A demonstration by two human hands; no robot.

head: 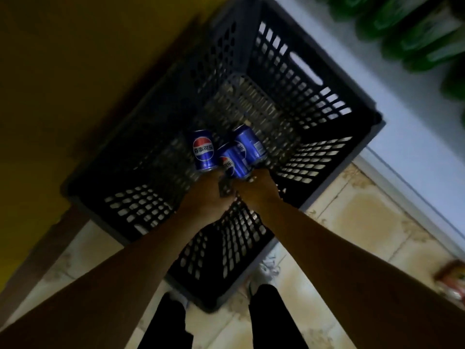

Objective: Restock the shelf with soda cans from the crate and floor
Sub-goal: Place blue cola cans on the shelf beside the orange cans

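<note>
Legs (271, 321) in black and pale shoes (264, 273) are seen closest, planted on the tiled floor (352, 210) at the crate's near corner. Both forearms are stretched over that corner and down into the crate (327, 114).

The left hand (206, 195) is closed round the lower end of the left can (204, 152). The right hand (260, 188) is closed round the lower end of the right can (250, 144). A middle can (235, 163) is wedged between the two hands, against the right can and just beside the left. Which hand bears it cannot be told, as the fingers are dark and blurred. All three cans are fanned outward from the grips, with their tops toward the crate's far walls. Whether they are lifted off its bottom cannot be told.

Picking from the crate is judged to be the step in hand. Next, the cans should be raised clear of the rim without the middle one slipping. They should then be carried to the shelf (377, 71) past the crate's far right edge, where green bottles (415, 34) are glimpsed.
</note>
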